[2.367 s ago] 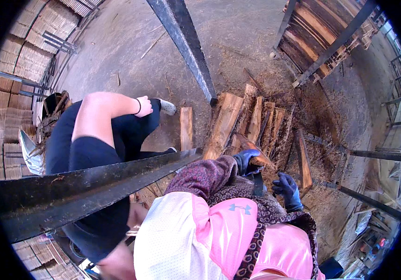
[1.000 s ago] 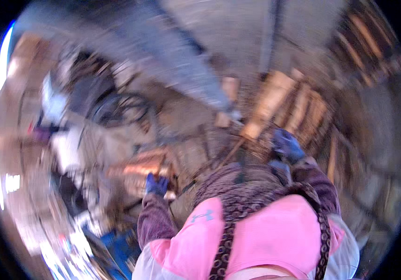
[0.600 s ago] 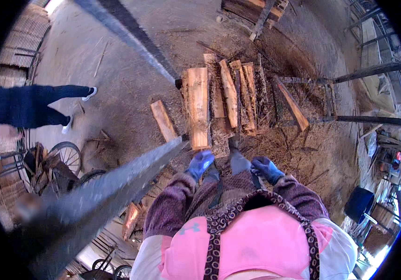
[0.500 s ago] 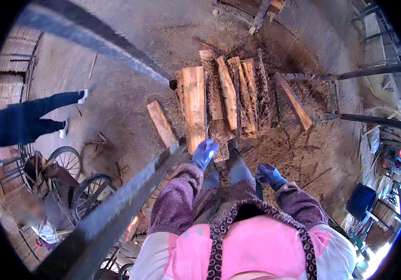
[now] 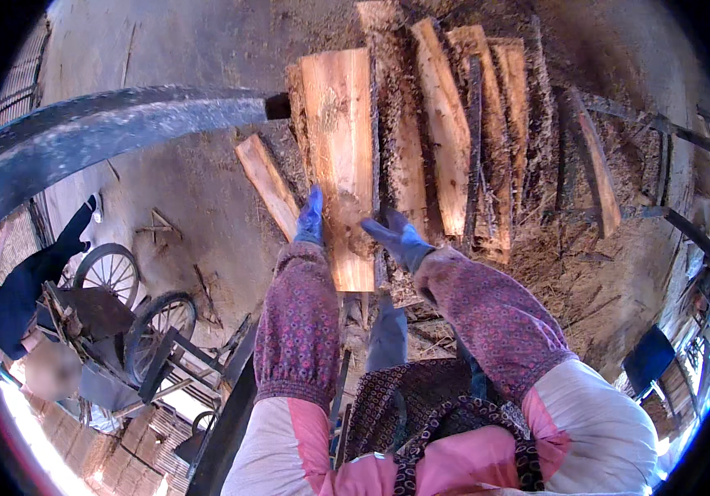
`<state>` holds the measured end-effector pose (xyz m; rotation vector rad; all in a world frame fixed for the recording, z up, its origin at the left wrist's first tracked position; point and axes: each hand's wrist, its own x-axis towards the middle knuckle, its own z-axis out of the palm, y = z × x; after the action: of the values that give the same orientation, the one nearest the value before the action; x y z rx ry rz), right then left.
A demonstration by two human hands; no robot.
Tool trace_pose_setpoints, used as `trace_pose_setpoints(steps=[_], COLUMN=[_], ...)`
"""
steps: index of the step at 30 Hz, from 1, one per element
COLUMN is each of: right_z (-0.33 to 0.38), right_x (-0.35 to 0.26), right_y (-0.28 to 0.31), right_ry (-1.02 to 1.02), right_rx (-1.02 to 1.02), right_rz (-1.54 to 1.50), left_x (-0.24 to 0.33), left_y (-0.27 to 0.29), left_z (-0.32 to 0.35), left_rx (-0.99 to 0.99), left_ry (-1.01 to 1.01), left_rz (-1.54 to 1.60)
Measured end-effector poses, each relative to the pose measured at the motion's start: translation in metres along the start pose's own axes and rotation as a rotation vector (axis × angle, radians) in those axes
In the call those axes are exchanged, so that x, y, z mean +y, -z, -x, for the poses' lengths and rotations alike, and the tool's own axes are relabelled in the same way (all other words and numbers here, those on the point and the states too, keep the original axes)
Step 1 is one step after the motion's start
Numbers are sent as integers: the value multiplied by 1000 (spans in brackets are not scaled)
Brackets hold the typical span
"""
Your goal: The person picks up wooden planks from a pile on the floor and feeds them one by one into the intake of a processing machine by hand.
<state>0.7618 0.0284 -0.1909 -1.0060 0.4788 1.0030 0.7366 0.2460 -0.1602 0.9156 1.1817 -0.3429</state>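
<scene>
Sawdust-strewn yard floor: both gloved hands, apart at 0.5 s ago, now clamp the slab [image 5: 340, 157], left hand [image 5: 311, 217] on its left edge, right hand [image 5: 394, 238] on its right, atop the plank row [image 5: 454, 124].

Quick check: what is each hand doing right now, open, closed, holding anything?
Left hand: blue glove, closed on the left edge of the wide plank.
Right hand: blue glove, fingers spread, resting on the same plank's right edge; firm grip cannot be told.

Bright sun lights the picture. The glare is whitest at seven o'clock. Edges bend round and turn black. The middle looks sharp; a dark shadow crosses at ten o'clock.
</scene>
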Motion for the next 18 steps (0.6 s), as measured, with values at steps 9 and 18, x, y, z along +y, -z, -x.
trace_pose_setpoints(steps=[9, 18], right_z=[71, 258], right_x=[-95, -196], right_y=[-20, -54], right_ry=[95, 231], right_rx=[194, -59], right_rz=[369, 429], left_x=[23, 57], left_y=[-93, -121], left_z=[90, 311], left_rx=[-153, -150], left_ry=[6, -352], left_rz=[74, -284])
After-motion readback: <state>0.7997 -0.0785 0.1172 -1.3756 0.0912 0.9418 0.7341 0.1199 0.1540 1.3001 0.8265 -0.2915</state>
